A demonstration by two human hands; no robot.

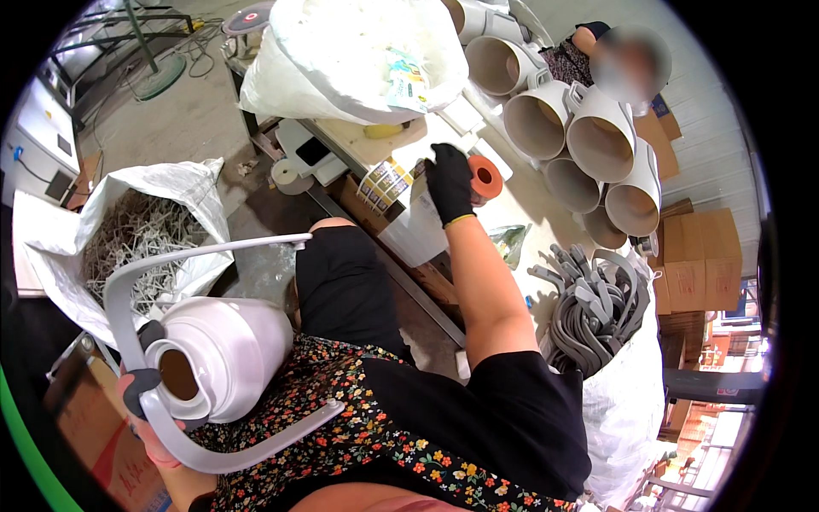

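Observation:
My left hand (153, 439), mostly hidden, wraps round the neck end of a pale grey-white plastic bottle-shaped body (247, 350) lying on its side against my lap, its round mouth facing left. A grey U-shaped handle (128, 294) is held along with it, its two arms reaching past the body. Over the table, my right hand (450, 183) in a black glove has its fingers bent down on the end of a strip of printed labels (384, 183); the fingertips are partly hidden. Touching that hand's right side is an orange-red roll (486, 177).
Several pale plastic housings (601, 141) are stacked open-end forward at the far right, with a person (567, 64) behind. Grey handles (589, 316) fill a white sack at right. Another sack (205, 196) holds thin pieces at left. A big white bag (341, 60) tops the table.

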